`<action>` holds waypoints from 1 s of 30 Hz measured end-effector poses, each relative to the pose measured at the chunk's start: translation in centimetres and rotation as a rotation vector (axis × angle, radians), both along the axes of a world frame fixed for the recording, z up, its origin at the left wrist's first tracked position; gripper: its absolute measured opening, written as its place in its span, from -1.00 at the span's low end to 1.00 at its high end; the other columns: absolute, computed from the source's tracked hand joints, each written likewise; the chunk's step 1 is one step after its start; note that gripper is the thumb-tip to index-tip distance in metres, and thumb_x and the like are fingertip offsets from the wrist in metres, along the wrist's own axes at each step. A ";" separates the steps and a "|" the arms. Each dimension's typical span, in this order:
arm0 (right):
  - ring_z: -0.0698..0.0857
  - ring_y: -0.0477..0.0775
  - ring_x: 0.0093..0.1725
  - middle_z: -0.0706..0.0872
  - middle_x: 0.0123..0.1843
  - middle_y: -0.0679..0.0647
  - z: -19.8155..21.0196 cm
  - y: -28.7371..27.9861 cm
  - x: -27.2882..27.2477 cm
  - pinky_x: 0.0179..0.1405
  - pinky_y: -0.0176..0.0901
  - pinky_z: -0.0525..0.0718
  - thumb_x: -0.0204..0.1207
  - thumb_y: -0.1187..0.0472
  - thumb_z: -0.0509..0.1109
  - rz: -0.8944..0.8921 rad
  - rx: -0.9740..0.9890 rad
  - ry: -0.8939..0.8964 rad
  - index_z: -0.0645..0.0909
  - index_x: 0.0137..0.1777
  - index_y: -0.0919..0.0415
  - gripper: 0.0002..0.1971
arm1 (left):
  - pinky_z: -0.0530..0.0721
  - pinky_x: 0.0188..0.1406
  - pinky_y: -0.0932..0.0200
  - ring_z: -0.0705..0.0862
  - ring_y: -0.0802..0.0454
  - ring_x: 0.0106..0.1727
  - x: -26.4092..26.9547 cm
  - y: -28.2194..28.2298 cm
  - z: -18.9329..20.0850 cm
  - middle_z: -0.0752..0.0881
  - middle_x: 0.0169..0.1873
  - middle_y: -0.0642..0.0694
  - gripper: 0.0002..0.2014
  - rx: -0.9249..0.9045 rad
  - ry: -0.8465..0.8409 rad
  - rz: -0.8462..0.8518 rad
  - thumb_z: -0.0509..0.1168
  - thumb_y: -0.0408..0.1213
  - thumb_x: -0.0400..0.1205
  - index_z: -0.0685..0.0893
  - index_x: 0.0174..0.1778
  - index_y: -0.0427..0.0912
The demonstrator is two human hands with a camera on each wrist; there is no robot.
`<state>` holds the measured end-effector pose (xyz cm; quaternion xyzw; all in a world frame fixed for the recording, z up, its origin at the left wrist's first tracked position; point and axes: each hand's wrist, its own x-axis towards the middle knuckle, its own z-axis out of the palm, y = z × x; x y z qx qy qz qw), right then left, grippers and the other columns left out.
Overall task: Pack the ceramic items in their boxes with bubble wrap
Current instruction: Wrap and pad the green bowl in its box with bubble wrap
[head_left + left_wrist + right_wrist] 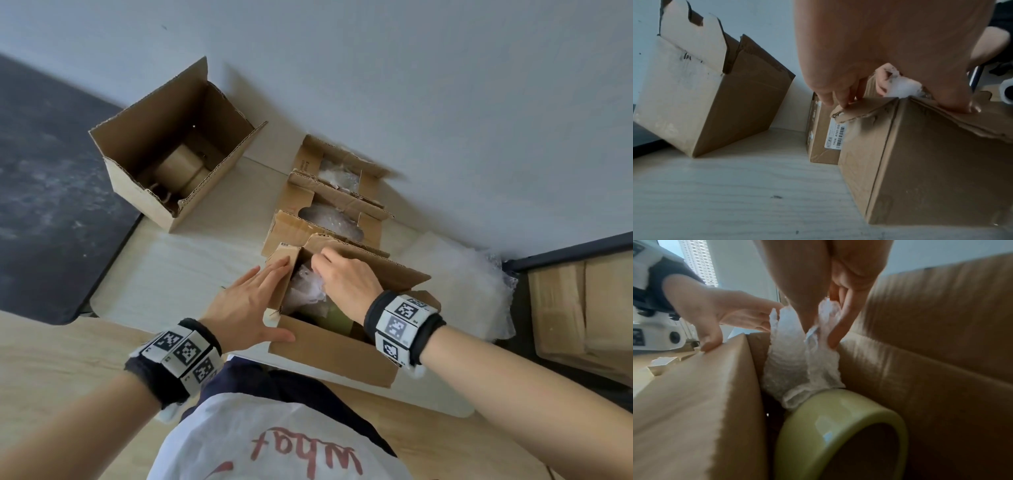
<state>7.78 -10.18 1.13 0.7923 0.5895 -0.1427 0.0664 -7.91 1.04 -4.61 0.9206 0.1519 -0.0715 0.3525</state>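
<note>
Our right hand [346,281] pinches bubble wrap [803,353] into the box [329,346]; our left hand [246,305], fingers straight, steadies its flap. The green ceramic [838,426] lies half bare and could chip against cardboard.

Left hand [251,305] flat, fingers [270,274] straight; right hand [346,281] fingers curled, pinching.

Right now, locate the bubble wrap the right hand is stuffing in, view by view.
Head: bubble wrap at centre, inside the nearest box.
Left wrist: white tuft above the box's top edge, right of centre.
Right wrist: centre, above the green cup.
Shared landmark: the right hand pinching it.
</note>
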 end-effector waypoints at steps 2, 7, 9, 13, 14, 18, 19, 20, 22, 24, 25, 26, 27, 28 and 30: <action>0.70 0.32 -0.20 0.58 0.10 0.20 -0.9 0.7 0.2 -0.37 -0.04 0.45 0.58 0.41 0.25 -0.043 -0.047 0.005 0.59 0.08 0.27 -0.84 | -0.19 0.37 0.45 0.09 0.07 0.63 0.1 -0.2 -0.1 0.02 0.66 0.14 0.16 -0.024 -0.008 0.024 0.41 0.37 0.29 -0.10 0.66 0.02; 0.56 0.21 0.31 0.48 0.43 0.14 -1.9 2.0 0.4 0.17 0.05 0.61 0.60 0.41 0.19 -0.045 -0.136 0.157 0.65 0.25 0.22 -0.69 | -0.21 0.41 0.42 0.12 0.09 0.62 0.4 0.0 -0.4 0.04 0.65 0.15 0.15 -0.044 -0.039 0.017 0.42 0.36 0.29 -0.05 0.67 0.00; 0.53 0.16 0.32 0.49 0.41 0.13 -1.5 1.3 0.4 0.18 0.03 0.60 0.57 0.38 0.26 0.006 -0.106 0.083 0.56 0.33 0.19 -0.66 | -0.35 0.38 0.54 0.10 0.16 0.61 0.5 0.1 -0.4 0.00 0.64 0.18 0.14 -0.055 -0.046 0.002 0.42 0.35 0.29 -0.01 0.67 -0.02; 0.67 0.14 -0.06 0.63 0.03 0.15 -0.3 -0.8 0.2 -0.16 -0.05 0.69 0.53 0.38 0.35 0.054 -0.013 -0.078 0.61 0.10 0.23 -0.82 | -0.35 0.29 0.59 0.08 0.16 0.60 0.5 0.0 -0.4 -0.08 0.58 0.29 0.12 -0.073 -0.038 0.035 0.44 0.32 0.30 0.00 0.66 0.01; 0.68 0.15 -0.09 0.64 0.02 0.14 -0.3 -1.0 0.4 -0.20 -0.03 0.70 0.55 0.38 0.33 0.062 -0.039 -0.045 0.61 0.08 0.22 -0.85 | -0.34 0.29 0.58 0.08 0.16 0.60 0.5 -0.1 -0.4 -0.12 0.54 0.33 0.11 -0.069 -0.038 0.042 0.44 0.32 0.31 0.00 0.66 0.02; 0.57 0.19 0.32 0.58 0.36 0.15 -1.7 0.2 0.8 0.36 0.00 0.49 0.59 0.35 0.22 0.142 -0.347 0.200 0.50 0.37 0.21 -0.65 | -0.22 0.37 0.47 0.09 0.11 0.62 0.5 -0.4 -0.3 -0.13 0.55 0.32 0.10 -0.053 -0.028 0.061 0.44 0.30 0.32 -0.02 0.66 0.02; 0.51 0.16 0.40 0.54 0.43 0.14 -2.2 0.8 0.7 0.46 -0.03 0.37 0.60 0.30 0.23 0.186 -0.409 0.177 0.46 0.42 0.20 -0.61 | -0.17 0.41 0.43 0.11 0.10 0.62 0.5 -0.5 -0.3 -0.08 0.60 0.27 0.11 -0.045 -0.022 0.065 0.44 0.30 0.32 -0.02 0.66 0.01; 0.46 0.14 0.45 0.50 0.48 0.13 -2.7 1.4 0.6 0.50 -0.05 0.30 0.60 0.26 0.23 0.224 -0.459 0.145 0.42 0.46 0.19 -0.58 | -0.10 0.46 0.37 0.13 0.08 0.62 0.5 -0.5 -0.2 -0.02 0.64 0.20 0.11 -0.039 -0.016 0.062 0.45 0.29 0.31 -0.01 0.66 -0.02; 0.46 0.12 0.46 0.48 0.50 0.13 -3.4 2.3 0.4 0.49 -0.03 0.36 0.60 0.22 0.26 0.263 -0.568 0.089 0.40 0.49 0.20 -0.56 | 0.10 0.54 0.22 0.21 0.01 0.61 0.6 -0.6 -0.1 0.08 0.66 0.08 0.10 -0.026 -0.021 0.051 0.49 0.23 0.31 0.07 0.66 -0.09; 0.53 0.15 0.39 0.53 0.45 0.14 -3.3 2.8 0.4 0.39 0.02 0.49 0.61 0.23 0.26 0.272 -0.644 0.050 0.44 0.44 0.21 -0.60 | 0.29 0.50 0.06 0.33 -0.10 0.56 0.7 -0.6 0.4 0.20 0.63 -0.06 0.03 0.021 -0.037 0.035 0.54 0.17 0.29 0.24 0.61 -0.15; 0.57 0.17 0.34 0.57 0.40 0.15 -2.7 2.7 0.5 0.32 0.05 0.56 0.61 0.25 0.25 0.259 -0.633 0.051 0.47 0.41 0.21 -0.63 | 0.40 0.44 -0.04 0.40 -0.19 0.52 0.6 -0.7 0.7 0.28 0.60 -0.14 -0.02 0.065 -0.048 0.023 0.57 0.14 0.26 0.36 0.55 -0.19; 0.61 0.20 0.27 0.61 0.35 0.16 -2.0 2.4 0.7 0.24 0.07 0.61 0.62 0.26 0.22 0.225 -0.581 0.077 0.49 0.38 0.20 -0.66 | 0.48 0.38 -0.14 0.46 -0.27 0.47 0.6 -0.8 1.0 0.36 0.55 -0.23 -0.09 0.124 -0.069 0.001 0.60 0.13 0.23 0.50 0.45 -0.22; 0.63 0.22 0.23 0.63 0.32 0.17 -1.0 1.8 1.1 0.16 0.07 0.64 0.63 0.27 0.19 0.172 -0.500 0.128 0.50 0.38 0.19 -0.67 | 0.50 0.34 -0.23 0.50 -0.34 0.42 0.7 -0.9 1.1 0.45 0.48 -0.31 -0.19 0.200 -0.098 -0.039 0.62 0.11 0.19 0.63 0.30 -0.25; 0.64 0.22 0.21 0.64 0.30 0.15 0.1 0.9 1.6 0.11 0.06 0.64 0.64 0.27 0.16 0.107 -0.395 0.197 0.51 0.37 0.18 -0.67 | 0.46 0.36 -0.26 0.53 -0.38 0.39 0.7 -1.1 1.2 0.53 0.40 -0.37 -0.30 0.290 -0.143 -0.092 0.64 0.10 0.16 0.72 0.12 -0.26; 0.66 0.11 0.14 0.68 0.26 0.06 2.4 -1.9 2.7 0.03 0.01 0.64 0.67 0.25 0.13 -0.033 -0.092 0.309 0.56 0.33 0.13 -0.70 | 0.36 0.47 -0.21 0.59 -0.36 0.34 0.7 -1.4 1.0 0.67 0.23 -0.36 -0.52 0.440 -0.248 -0.220 0.62 0.09 0.19 0.79 -0.18 -0.22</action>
